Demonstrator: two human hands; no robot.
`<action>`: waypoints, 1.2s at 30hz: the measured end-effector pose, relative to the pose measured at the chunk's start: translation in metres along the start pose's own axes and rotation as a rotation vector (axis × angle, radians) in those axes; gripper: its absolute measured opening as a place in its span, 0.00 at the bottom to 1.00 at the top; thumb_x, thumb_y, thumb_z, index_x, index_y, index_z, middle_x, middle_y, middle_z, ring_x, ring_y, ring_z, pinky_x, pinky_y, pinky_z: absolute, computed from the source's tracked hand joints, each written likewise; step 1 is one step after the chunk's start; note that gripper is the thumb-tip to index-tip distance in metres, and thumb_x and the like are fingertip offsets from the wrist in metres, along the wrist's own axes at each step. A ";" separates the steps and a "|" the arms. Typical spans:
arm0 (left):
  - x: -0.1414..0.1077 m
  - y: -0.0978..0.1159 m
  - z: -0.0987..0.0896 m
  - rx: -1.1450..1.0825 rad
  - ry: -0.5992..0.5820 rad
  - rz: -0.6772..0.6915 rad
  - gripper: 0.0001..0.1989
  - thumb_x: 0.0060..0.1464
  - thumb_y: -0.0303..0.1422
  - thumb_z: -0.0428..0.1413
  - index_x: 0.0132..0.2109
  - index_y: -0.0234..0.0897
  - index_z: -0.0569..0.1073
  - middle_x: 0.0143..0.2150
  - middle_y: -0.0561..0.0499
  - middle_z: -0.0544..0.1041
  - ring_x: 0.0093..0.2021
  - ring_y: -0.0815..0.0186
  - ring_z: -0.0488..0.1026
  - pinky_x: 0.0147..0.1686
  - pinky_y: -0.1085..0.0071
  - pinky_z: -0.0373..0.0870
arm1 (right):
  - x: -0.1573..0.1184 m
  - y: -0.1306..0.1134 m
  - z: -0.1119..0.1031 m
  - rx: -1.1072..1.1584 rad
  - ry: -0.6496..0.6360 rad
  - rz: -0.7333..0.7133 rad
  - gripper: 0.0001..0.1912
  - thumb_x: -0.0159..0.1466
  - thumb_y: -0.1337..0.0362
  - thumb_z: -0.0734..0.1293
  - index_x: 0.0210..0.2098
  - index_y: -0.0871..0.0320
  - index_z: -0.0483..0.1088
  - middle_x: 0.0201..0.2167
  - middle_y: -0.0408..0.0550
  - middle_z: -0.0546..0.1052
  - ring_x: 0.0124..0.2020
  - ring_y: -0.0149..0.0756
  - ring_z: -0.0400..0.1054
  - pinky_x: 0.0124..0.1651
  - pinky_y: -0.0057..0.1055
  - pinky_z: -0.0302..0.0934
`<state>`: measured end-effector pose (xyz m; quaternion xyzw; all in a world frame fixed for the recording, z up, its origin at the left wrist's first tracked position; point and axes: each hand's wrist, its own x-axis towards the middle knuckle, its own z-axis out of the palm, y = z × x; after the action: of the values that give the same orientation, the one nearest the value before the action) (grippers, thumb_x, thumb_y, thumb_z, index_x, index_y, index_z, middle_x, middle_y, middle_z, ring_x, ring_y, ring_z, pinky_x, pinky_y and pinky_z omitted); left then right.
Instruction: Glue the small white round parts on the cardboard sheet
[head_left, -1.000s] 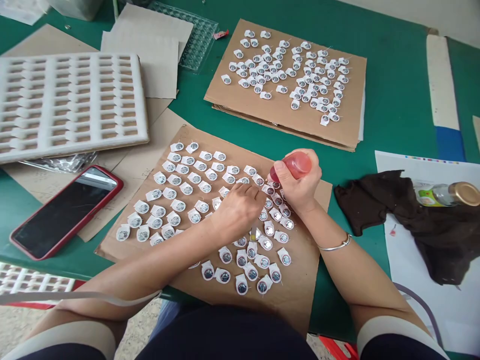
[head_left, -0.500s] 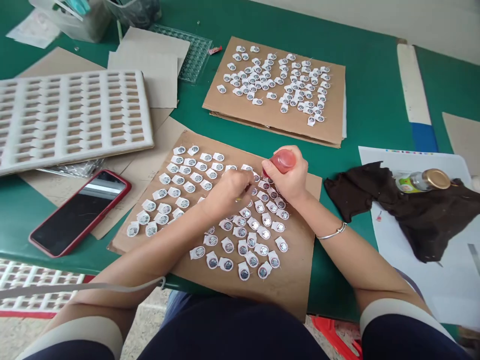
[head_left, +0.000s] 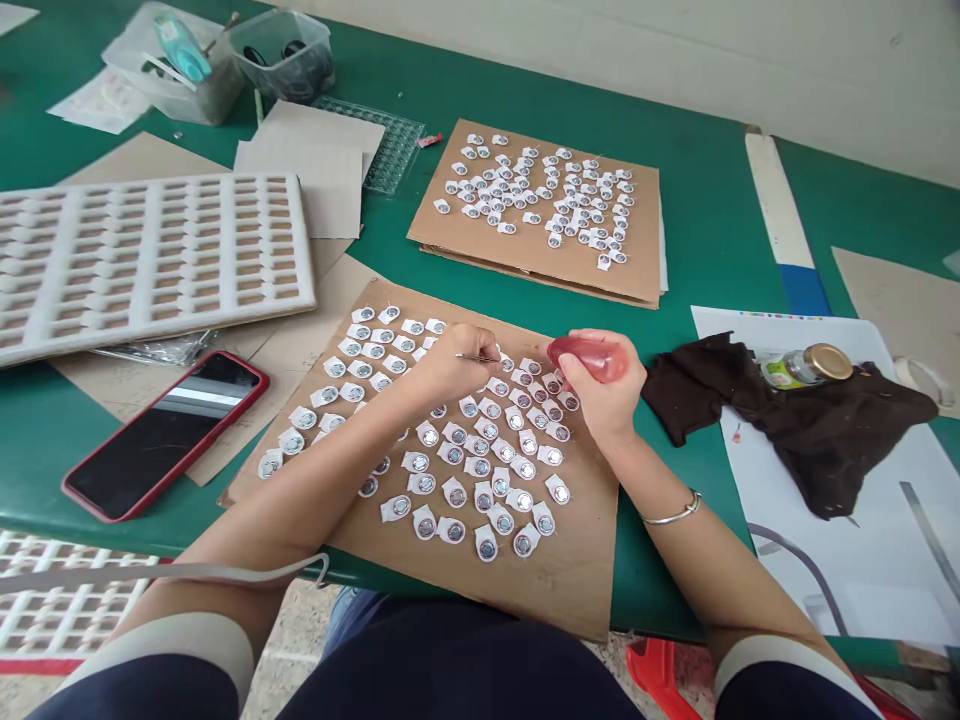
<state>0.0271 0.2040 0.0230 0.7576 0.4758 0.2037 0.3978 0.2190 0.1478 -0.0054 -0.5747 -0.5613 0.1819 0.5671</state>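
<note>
My left hand [head_left: 452,366] is closed on a thin metal tool [head_left: 470,357], perhaps tweezers, just above a brown cardboard sheet [head_left: 547,590]. In my right hand [head_left: 611,390] is a translucent red squeeze bottle [head_left: 592,356], tilted with its narrow end toward my left hand. Rows of small white tabbed pieces with round silvery discs [head_left: 477,466] lie on the sheet beneath and around both hands. My left forearm and fist hide some of these pieces.
A second cardboard stack [head_left: 465,235] behind bears more such pieces. To the left are a white slotted tray [head_left: 142,255] and a phone [head_left: 161,435]. Plastic tubs [head_left: 281,60] stand at the back left. A dark cloth [head_left: 832,430] with a glass jar [head_left: 806,366] lies right.
My hands have drawn apart: the right has moved right with the bottle, the left slightly left. The metal tool now shows more clearly. The view has tilted up a little.
</note>
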 end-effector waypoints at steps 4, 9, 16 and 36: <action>0.000 -0.001 -0.001 -0.039 0.007 -0.010 0.04 0.42 0.24 0.55 0.22 0.32 0.72 0.21 0.53 0.72 0.21 0.73 0.65 0.22 0.75 0.59 | -0.009 0.000 -0.002 -0.018 -0.003 -0.086 0.18 0.49 0.60 0.72 0.37 0.57 0.65 0.37 0.48 0.73 0.39 0.37 0.70 0.45 0.40 0.66; -0.002 -0.002 -0.001 -0.041 0.011 -0.021 0.05 0.42 0.24 0.55 0.22 0.32 0.72 0.22 0.52 0.72 0.22 0.73 0.66 0.22 0.75 0.59 | -0.016 -0.004 -0.002 -0.148 0.017 -0.196 0.15 0.49 0.61 0.72 0.35 0.57 0.67 0.31 0.45 0.74 0.34 0.35 0.69 0.39 0.36 0.66; -0.002 -0.004 0.001 -0.012 0.017 -0.031 0.04 0.43 0.27 0.57 0.23 0.32 0.74 0.21 0.52 0.72 0.21 0.73 0.65 0.21 0.75 0.59 | -0.017 0.000 0.001 -0.185 -0.008 -0.194 0.14 0.50 0.61 0.71 0.34 0.57 0.67 0.30 0.45 0.73 0.34 0.34 0.69 0.37 0.35 0.65; -0.003 -0.012 0.004 -0.012 0.037 0.056 0.05 0.44 0.26 0.55 0.23 0.33 0.73 0.21 0.53 0.72 0.21 0.73 0.65 0.23 0.75 0.59 | -0.016 0.002 0.002 -0.174 -0.067 -0.127 0.14 0.50 0.60 0.71 0.35 0.57 0.68 0.32 0.47 0.74 0.34 0.35 0.68 0.39 0.37 0.65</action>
<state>0.0218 0.2027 0.0112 0.7644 0.4603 0.2315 0.3875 0.2132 0.1357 -0.0149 -0.5786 -0.6289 0.1154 0.5063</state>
